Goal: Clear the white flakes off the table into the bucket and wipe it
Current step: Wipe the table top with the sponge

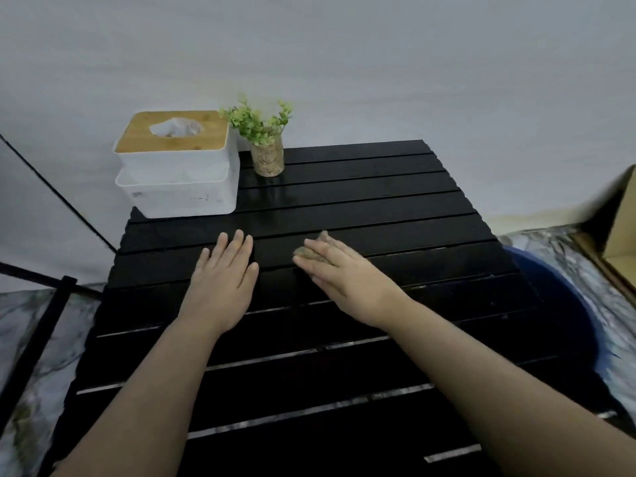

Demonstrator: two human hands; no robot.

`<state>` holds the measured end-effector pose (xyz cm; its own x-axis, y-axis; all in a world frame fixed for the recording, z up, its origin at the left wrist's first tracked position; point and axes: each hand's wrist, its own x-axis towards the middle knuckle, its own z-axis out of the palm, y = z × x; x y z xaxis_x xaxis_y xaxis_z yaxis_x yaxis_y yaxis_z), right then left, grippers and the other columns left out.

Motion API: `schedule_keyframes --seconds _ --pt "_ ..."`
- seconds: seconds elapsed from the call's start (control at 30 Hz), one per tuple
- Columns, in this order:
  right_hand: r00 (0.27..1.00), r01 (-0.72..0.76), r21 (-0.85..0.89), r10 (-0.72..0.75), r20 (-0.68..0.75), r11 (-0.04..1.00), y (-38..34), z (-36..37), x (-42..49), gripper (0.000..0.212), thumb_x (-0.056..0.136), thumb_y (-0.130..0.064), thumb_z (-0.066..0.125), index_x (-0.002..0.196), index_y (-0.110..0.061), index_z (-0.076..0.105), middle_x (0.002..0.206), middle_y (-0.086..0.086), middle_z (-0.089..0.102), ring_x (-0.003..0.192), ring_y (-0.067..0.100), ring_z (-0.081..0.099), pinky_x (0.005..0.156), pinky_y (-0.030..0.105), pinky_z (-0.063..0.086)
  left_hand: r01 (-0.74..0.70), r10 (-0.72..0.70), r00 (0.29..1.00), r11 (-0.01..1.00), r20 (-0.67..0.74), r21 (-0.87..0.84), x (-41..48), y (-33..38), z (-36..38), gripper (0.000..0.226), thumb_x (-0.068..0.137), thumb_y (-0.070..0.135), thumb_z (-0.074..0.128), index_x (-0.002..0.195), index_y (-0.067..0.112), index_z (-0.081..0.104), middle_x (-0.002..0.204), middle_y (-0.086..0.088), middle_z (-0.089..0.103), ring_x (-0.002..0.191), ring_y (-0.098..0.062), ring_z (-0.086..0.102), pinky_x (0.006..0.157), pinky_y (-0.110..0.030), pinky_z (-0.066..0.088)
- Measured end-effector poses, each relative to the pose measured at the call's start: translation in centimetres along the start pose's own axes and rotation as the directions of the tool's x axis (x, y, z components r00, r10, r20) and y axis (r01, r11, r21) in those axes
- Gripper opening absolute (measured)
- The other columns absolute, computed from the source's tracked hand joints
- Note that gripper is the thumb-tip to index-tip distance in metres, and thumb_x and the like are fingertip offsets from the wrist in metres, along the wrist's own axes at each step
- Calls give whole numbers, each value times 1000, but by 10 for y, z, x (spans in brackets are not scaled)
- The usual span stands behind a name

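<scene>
Both hands are down on the black slatted bench (361, 201). The left hand (222, 275) lies flat, palm down, fingers spread a little, its grip wide and holding nothing. The right hand (339, 270) sits just right of it, fingers laid over a small grey-brown cloth (311, 253) that peeks out at the fingertips; the hand presses it to the slats, so the grip is flat over the cloth, not curled round it. No writing or brand can be read anywhere; the picture is soft.

At the far left corner stands a white tissue box (179, 173) with a wooden lid, a tissue poking up through the slot. Just right of it, a small jar with a green plant (266, 146). Both stand well clear of the hands.

The blue bucket (564, 304) sits low at the right, its rim partly hidden behind the bench edge. Beyond it, far right, a cardboard box (619, 235). I see no white flakes on the dark slats, only pale glints in the gaps between them.
</scene>
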<state>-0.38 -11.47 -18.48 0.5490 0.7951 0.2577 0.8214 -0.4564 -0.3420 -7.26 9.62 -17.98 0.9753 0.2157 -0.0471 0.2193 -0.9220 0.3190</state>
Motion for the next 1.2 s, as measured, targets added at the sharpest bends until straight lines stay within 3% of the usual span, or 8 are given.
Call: schedule_keyframes --seconds 0.13,0.27,0.47,0.73,0.87,1.0,1.07,1.2 --pt "937 -312 -134 282 -206 941 115 -47 -28 36 91 -16 43 120 -2 59 124 25 58 117 42 52 102 59 36 22 -22 1000 999 1 44 0 4 2 53 96 36 20 146 21 10 158 3 5 145 -15 -4 118 -36 -1" --pt "646 -748 -81 695 -315 659 139 -66 -30 37 96 -20 41 132 -11 46 144 20 37 132 37 31 106 48 28 63 -61 997 998 -56 23 3 29 -3 52 96 32 21 146 17 16 157 -1 11 145 -18 0 118 -37 1" --pt "984 -151 -62 144 -110 987 38 -15 -24 37 92 -20 50 129 -15 55 139 18 47 127 43 40 105 54 31 -67 67 996 998 -65 7 9 85 16 51 96 31 24 145 16 19 157 -1 16 145 -18 3 118 -38 3" --pt "680 -703 -47 651 -339 710 150 -70 -55 37 95 -20 39 130 -12 48 143 20 39 129 39 32 105 49 30 -94 94 996 995 3 40 -12 113 39 54 96 37 19 146 20 11 158 3 5 145 -15 -5 118 -36 -1" --pt "934 -316 -71 297 -199 946 58 -33 -72 44 85 -26 37 123 -12 56 131 18 53 121 44 45 98 58 40 -89 86 995 994 42 66 -14 113 40 55 96 38 17 147 21 6 158 4 0 145 -15 -8 118 -36 -2" --pt "1000 -27 0 27 11 1000 17 -47 -142 41 94 -27 40 134 -22 48 143 10 43 133 34 34 107 49 29 -88 87 996 996 28 34 -25 121 37 54 96 37 18 146 20 9 158 3 3 145 -14 -6 118 -36 -2" --pt "982 -160 -79 151 -111 984 57 -68 -158 39 96 -23 43 135 -20 48 145 12 42 136 34 31 111 48 28 -120 120 992 993 32 1 -41 132 39 54 96 38 18 146 20 9 158 4 4 144 -13 -7 117 -35 -3" --pt "736 -641 43 629 -251 767 108 -98 -167 36 94 -13 51 129 -13 54 141 16 45 130 38 38 109 50 31 -221 220 975 975 41 27 -87 153 54 67 87 50 2 146 21 9 157 5 4 138 -6 -14 115 -32 -6"
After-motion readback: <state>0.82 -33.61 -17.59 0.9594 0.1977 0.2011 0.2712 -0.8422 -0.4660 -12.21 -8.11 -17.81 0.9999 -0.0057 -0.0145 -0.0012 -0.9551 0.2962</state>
